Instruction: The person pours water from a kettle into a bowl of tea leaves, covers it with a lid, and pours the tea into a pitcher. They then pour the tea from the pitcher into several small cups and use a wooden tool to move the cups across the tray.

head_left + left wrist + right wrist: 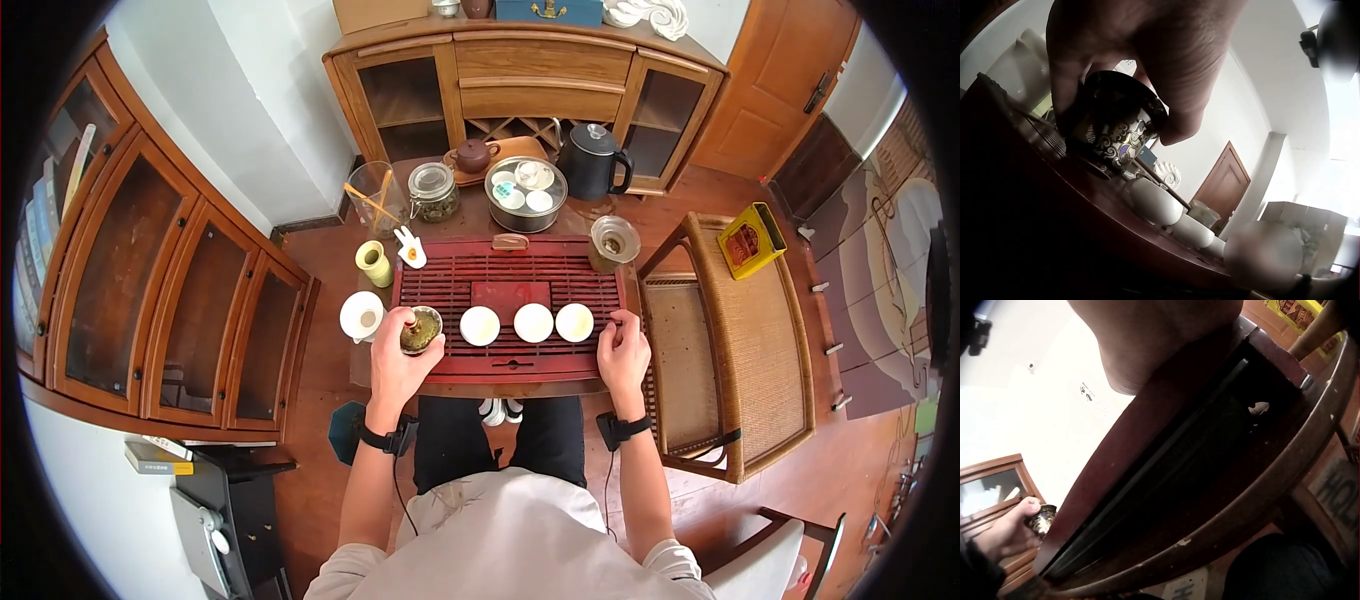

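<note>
My left hand grips a small dark cup at the left front of the red slatted tea tray. Greenish-brown contents show inside it from above. In the left wrist view the cup is black with coloured swirls, fingers and thumb around its rim. To its right, three white teacups stand in a row. My right hand rests at the tray's right front corner, fingers loosely curled and holding nothing. A white pitcher stands just left of my left hand.
Behind the tray stand a glass jar, a brown teapot, a metal basin with cups and a black kettle. A glass strainer cup sits at the tray's right back corner. On the right is a wicker chair.
</note>
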The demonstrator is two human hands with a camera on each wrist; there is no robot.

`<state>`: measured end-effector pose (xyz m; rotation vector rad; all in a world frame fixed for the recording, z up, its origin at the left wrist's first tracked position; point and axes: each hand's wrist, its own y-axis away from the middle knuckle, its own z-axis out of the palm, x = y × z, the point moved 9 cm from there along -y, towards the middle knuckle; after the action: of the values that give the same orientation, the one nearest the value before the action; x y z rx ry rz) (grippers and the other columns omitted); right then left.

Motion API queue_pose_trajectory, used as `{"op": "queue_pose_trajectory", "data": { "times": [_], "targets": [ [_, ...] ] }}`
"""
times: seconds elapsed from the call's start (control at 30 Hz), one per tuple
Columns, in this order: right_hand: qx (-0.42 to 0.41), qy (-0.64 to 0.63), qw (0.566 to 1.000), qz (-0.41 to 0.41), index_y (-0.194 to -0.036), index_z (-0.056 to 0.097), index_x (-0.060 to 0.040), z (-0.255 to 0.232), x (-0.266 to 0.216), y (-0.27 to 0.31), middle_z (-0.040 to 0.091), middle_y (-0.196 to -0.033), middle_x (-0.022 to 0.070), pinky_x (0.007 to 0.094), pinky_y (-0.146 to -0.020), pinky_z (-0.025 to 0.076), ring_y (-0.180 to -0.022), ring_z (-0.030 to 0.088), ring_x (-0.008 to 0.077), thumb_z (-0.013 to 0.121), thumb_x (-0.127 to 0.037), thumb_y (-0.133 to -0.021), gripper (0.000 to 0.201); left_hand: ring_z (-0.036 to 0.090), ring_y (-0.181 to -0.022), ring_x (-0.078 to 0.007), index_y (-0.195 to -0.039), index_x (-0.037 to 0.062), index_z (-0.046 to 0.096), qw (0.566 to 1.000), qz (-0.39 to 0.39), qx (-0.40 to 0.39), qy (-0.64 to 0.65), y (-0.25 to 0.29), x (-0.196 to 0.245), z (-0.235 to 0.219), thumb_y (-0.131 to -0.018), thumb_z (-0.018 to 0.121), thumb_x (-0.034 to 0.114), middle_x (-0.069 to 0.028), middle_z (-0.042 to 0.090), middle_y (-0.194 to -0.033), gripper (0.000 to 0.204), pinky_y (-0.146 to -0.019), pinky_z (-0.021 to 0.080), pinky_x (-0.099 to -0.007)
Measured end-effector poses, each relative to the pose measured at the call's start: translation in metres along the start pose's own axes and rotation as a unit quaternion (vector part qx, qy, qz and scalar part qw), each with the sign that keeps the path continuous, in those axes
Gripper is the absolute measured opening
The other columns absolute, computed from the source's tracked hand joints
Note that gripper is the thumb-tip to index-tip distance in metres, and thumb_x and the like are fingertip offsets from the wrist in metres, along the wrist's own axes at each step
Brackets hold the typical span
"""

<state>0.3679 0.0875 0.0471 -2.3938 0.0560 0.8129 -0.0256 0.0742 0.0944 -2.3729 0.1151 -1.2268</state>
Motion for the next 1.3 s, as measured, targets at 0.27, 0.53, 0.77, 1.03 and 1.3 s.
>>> {"op": "queue_pose_trajectory", "data": {
  "times": [0.27, 0.53, 0.77, 1.03, 1.3],
  "targets": [
    [0.010, -0.001, 1.000, -0.017, -0.112, 0.067, -0.0055, 0.000, -0.001, 0.001, 0.053, -0.061, 0.0071, 0.0418, -0.057, 0.048, -0.055, 0.056, 0.0261, 0.068, -0.004, -0.094, 0.018, 0.068, -0.103, -0.0358, -0.107, 0.0045, 0.058, 0.995, 0.075, -0.019, -0.065, -0.005, 0.019, 0.007, -0.075, 0.089, 0.011, -0.0169, 0.068, -0.114, 0.045, -0.091, 0.056, -0.0440],
    [0.004, 0.007, 1.000, -0.016, -0.110, 0.067, -0.0071, -0.001, -0.002, 0.000, 0.058, -0.060, 0.0062, 0.0439, -0.059, 0.050, -0.055, 0.060, 0.0294, 0.069, -0.005, -0.092, 0.018, 0.065, -0.112, -0.0414, -0.107, 0.0071, 0.058, 0.988, 0.109, -0.011, -0.112, 0.013, 0.033, 0.010, -0.071, 0.089, 0.009, -0.0170, 0.063, -0.126, 0.048, -0.095, 0.056, -0.0497],
    [0.012, 0.003, 1.000, -0.018, -0.112, 0.067, -0.0072, -0.001, -0.002, 0.001, 0.058, -0.061, 0.0068, 0.0432, -0.059, 0.051, -0.056, 0.060, 0.0293, 0.069, -0.005, -0.093, 0.019, 0.065, -0.114, -0.0393, -0.107, 0.0070, 0.053, 0.992, 0.104, 0.035, -0.067, 0.027, 0.010, -0.001, -0.071, 0.089, 0.006, -0.0191, 0.062, -0.126, 0.051, -0.097, 0.055, -0.0475],
    [0.004, 0.004, 1.000, -0.008, -0.112, 0.067, -0.0071, -0.001, -0.001, 0.000, 0.060, -0.062, 0.0082, 0.0443, -0.060, 0.051, -0.057, 0.061, 0.0302, 0.069, -0.005, -0.093, 0.019, 0.068, -0.105, -0.0302, -0.110, 0.0046, 0.052, 0.999, 0.026, 0.043, 0.002, 0.013, -0.013, -0.005, -0.077, 0.084, 0.005, -0.0178, 0.068, -0.120, 0.046, -0.094, 0.055, -0.0411],
    [0.003, 0.008, 1.000, -0.009, -0.112, 0.067, -0.0071, 0.000, -0.001, 0.001, 0.060, -0.061, 0.0080, 0.0444, -0.059, 0.051, -0.056, 0.060, 0.0303, 0.068, -0.006, -0.093, 0.019, 0.069, -0.097, -0.0289, -0.112, 0.0029, 0.059, 0.998, 0.032, 0.015, -0.045, -0.001, -0.004, 0.001, -0.078, 0.085, 0.010, -0.0163, 0.069, -0.110, 0.044, -0.088, 0.057, -0.0403]
  ]
}}
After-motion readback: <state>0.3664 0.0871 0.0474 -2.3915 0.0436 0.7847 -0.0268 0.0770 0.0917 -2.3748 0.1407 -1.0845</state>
